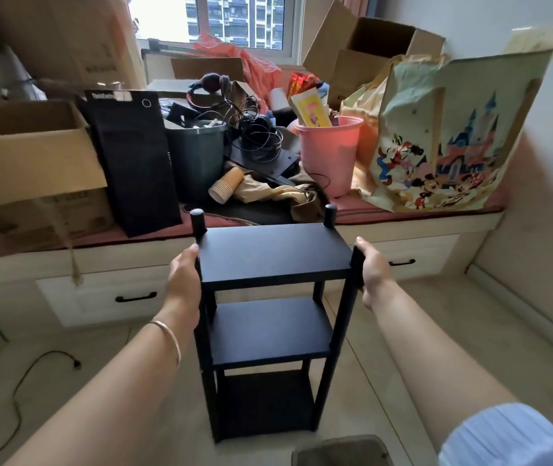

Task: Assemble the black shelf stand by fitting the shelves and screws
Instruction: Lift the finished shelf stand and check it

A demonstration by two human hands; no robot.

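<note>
The black shelf stand (271, 257) stands upright on the floor in front of me, with three shelves fitted between four round posts. Two post tops stick up at its far corners. My left hand (184, 280) grips the near left post just below the top shelf. My right hand (372, 274) is wrapped around the near right post at the same height. The middle shelf (268, 331) and the bottom shelf (261, 398) show below. No loose screws are visible.
Behind the stand runs a window bench (419, 213) with drawers, crowded with cardboard boxes (26, 156), a black computer tower (130, 156), a dark bin, a pink bucket (330, 153) and a cartoon bag (436, 139). A cable (19, 391) lies on the floor at left.
</note>
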